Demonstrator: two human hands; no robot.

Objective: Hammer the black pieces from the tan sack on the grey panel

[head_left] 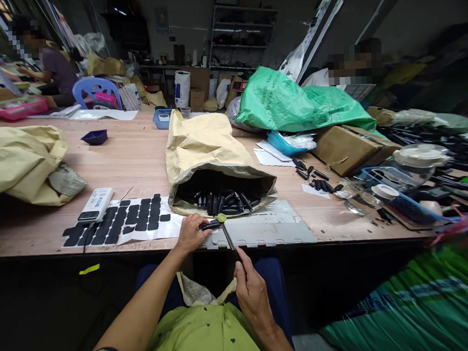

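My left hand (192, 232) pinches a small black cylindrical piece (212, 225) at the table's front edge, over a grey plate (267, 226). In my right hand (252, 288) is the dark handle of a small hammer (228, 237) with a metal shaft. Its round yellow-green head (221, 217) is at the right end of the black piece; whether they touch I cannot tell. Just beyond, a paper sack (205, 140) lies on its side, mouth towards me, with many similar black pieces (223, 201) inside.
Left of the sack lie sheets of black pads (142, 214) and a white device (96, 205) with a cable. Another sack (20, 161) lies far left. To the right are loose black pieces (319, 181), a cardboard box (352, 144) and a green bag (293, 103). Two people sit beyond.
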